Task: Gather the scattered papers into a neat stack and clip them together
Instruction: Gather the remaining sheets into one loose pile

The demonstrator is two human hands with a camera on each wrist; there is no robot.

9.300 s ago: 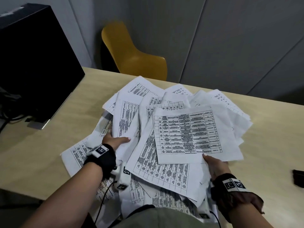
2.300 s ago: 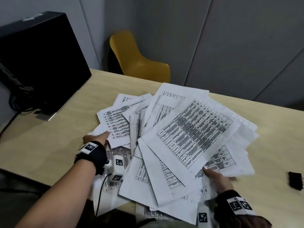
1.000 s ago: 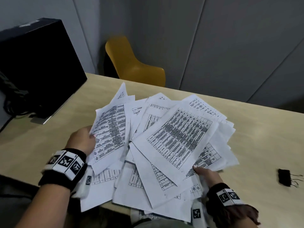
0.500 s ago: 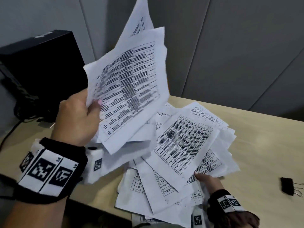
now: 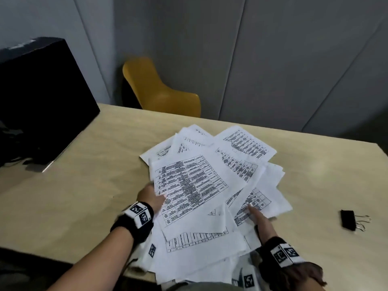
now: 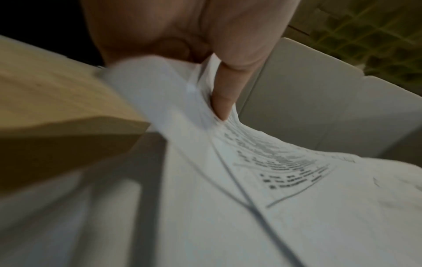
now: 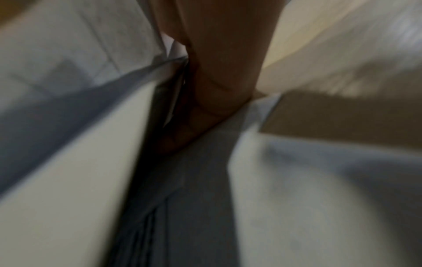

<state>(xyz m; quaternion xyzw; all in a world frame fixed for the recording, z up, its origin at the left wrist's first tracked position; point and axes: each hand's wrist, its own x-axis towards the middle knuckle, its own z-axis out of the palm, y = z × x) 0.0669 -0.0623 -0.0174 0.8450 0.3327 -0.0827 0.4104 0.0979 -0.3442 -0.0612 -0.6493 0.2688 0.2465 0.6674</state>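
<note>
We have the loose, fanned heap of white printed paper sheets [image 5: 212, 185] lying between our hands on the pale wooden worktop [image 5: 84, 185], its near edge hanging over the worktop's front rim toward us and its spread running from near-left to far-right. Our left hand [image 5: 150, 195] clamps the left edge of the top sheets, thumb on top and fingers [image 6: 224, 94] tucked beneath. Our right hand [image 5: 259, 219] lies on the right side with its fingers extended over a sheet; whether anything is pinched beneath we cannot tell, as the wrist view is blurred. The small black metal binder clip [image 5: 349, 219] sits well apart to the right, nearer our right hand, which we judge should fetch it once the edges are squared
</note>
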